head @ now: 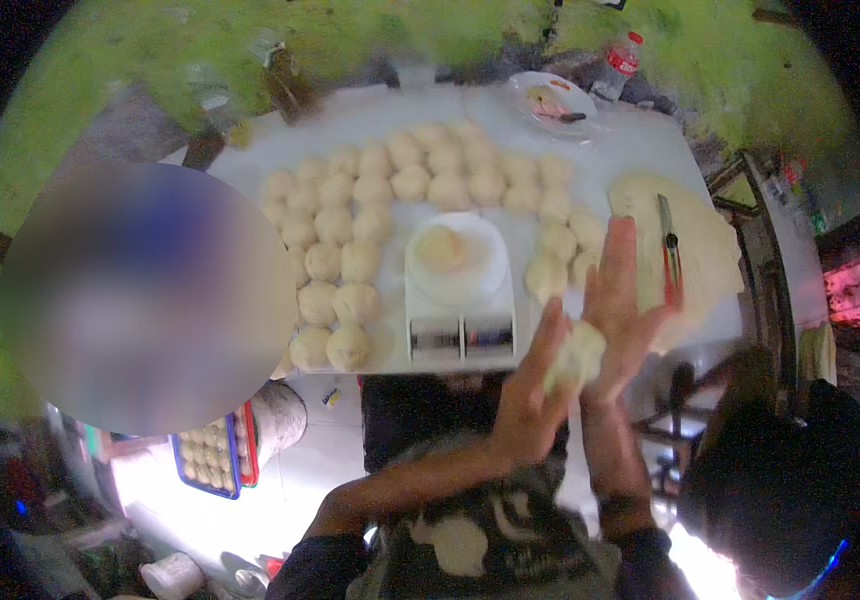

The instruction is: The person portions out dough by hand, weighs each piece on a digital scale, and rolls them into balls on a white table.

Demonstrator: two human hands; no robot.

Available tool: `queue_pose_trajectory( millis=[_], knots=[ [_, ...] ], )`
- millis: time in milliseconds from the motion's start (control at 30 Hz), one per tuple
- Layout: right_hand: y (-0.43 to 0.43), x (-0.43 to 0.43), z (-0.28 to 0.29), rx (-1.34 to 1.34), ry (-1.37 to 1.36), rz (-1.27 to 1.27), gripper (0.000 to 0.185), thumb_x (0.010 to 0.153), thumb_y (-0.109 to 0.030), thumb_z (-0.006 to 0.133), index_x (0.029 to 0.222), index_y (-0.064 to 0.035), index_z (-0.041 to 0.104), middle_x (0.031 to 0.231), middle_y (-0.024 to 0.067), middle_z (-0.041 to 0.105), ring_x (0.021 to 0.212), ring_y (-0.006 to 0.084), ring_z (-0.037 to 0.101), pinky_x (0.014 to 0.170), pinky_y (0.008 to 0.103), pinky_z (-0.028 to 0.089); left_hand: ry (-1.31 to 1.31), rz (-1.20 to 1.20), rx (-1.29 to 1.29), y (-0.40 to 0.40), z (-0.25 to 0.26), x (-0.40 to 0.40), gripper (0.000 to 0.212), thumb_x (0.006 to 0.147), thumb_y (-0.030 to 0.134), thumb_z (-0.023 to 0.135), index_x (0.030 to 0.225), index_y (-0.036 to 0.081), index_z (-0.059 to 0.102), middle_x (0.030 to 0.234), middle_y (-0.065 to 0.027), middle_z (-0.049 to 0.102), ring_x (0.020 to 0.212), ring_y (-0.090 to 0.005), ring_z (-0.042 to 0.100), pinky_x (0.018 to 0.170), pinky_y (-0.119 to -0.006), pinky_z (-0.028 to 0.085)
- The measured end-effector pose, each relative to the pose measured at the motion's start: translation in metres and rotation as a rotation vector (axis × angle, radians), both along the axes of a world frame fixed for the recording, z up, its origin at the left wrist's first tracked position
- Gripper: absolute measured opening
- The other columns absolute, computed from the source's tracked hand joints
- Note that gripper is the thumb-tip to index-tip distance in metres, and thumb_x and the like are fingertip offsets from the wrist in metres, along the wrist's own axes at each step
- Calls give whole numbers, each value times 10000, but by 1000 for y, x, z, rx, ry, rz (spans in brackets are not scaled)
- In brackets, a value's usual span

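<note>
Between my left hand [531, 405] and my right hand [621, 315] is a lump of pale dough [577, 358], touched by both palms; the fingers of both hands are extended. A white kitchen scale [418, 311] stands at the table's near edge, left of my hands, with a piece of dough [441, 249] on its round pan. Many dough balls [409, 182] lie in close rows left of, behind and right of the scale. On the right spreads a large flat sheet of dough [636, 199]; a knife or cutter with a red handle [671, 244] lies on it.
At the back of the white table [595, 157] are a plate [531, 124] with food scraps and a utensil, and a plastic bottle with a red cap [619, 67]. A blurred round patch hides the left side. Below left, a blue-rimmed tray [233, 465] holds dough balls, beside a red-rimmed tray [250, 446].
</note>
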State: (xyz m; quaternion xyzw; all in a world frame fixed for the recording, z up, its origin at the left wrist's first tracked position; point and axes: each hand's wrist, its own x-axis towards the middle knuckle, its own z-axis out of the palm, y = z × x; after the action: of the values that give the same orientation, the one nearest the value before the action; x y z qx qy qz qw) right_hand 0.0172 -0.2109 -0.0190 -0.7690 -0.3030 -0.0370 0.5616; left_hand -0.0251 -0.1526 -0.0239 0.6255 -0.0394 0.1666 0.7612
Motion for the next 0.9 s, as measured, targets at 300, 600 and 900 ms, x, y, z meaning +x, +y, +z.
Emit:
queue_pose_trajectory(
  millis=[300,600,900],
  knots=[
    [26,20,44,106,-59,-55,768,898,-405,396,1431,-7,11,1498,201,-17,1394,280,7,1113,361,18,16,179,61,11,-27,-6,666,887,368,490,1364,-35,258,1327,-167,400,1226,-251,393,1050,-369,270],
    [75,110,-42,-360,-267,148,665,840,-335,599,1395,-102,315,1452,250,183,1366,374,137,1091,429,176,35,533,-38,126,20,41,511,892,250,514,1312,2,362,1327,-180,406,1244,-269,392,1004,-383,336],
    [1,26,31,260,31,219,660,907,-462,439,1378,-16,317,1440,215,259,1357,296,195,1105,395,139,-53,247,382,37,-27,53,469,868,381,524,1128,-9,524,1202,-171,519,1183,-255,447,1012,-386,321]
  ],
)
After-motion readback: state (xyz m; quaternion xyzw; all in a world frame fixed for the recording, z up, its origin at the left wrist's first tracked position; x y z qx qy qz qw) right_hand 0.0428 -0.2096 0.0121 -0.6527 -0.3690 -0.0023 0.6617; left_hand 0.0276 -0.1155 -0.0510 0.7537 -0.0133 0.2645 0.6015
